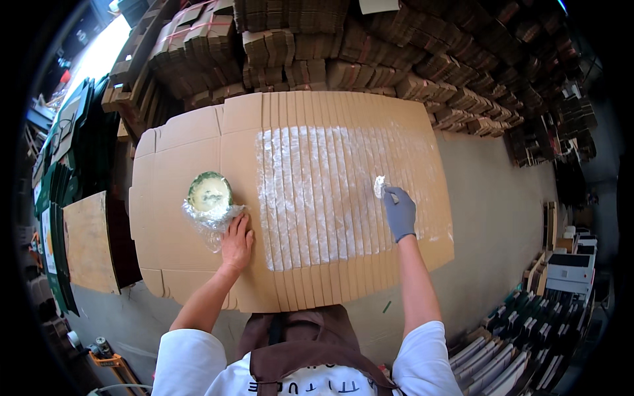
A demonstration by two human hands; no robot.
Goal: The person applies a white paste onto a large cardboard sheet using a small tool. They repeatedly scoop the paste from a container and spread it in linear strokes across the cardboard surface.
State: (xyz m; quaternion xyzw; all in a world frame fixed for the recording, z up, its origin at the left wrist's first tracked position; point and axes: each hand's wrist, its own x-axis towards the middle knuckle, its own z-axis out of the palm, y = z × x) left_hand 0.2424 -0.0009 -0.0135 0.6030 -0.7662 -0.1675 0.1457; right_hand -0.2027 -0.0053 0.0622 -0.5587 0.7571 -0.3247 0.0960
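Note:
Overlapping cardboard sheets (pixel 317 285) lie in front of me, their edges fanned in narrow parallel strips. A whitish, wet-looking paste (pixel 310 198) covers the middle strips, thinner towards the right. My gloved right hand (pixel 400 212) is closed around a small brush-like tool (pixel 380 187) thick with white paste, over the right part of the strips. Its handle is mostly hidden by the fingers. To the left stands a round green tub (pixel 211 192) of cream-coloured paste, with crumpled clear plastic film (pixel 214 224) around its near side. Bare and outstretched, my left hand (pixel 238 243) rests against the film and cardboard.
Tall stacks of folded cardboard (pixel 290 49) rise behind the sheets. A wooden board (pixel 94 241) and green panels (pixel 63 191) stand at the left. Rows of dark and white panels (pixel 508 350) fill the lower right, near a grey-white machine (pixel 571 270). Grey floor (pixel 489 198) lies at the right.

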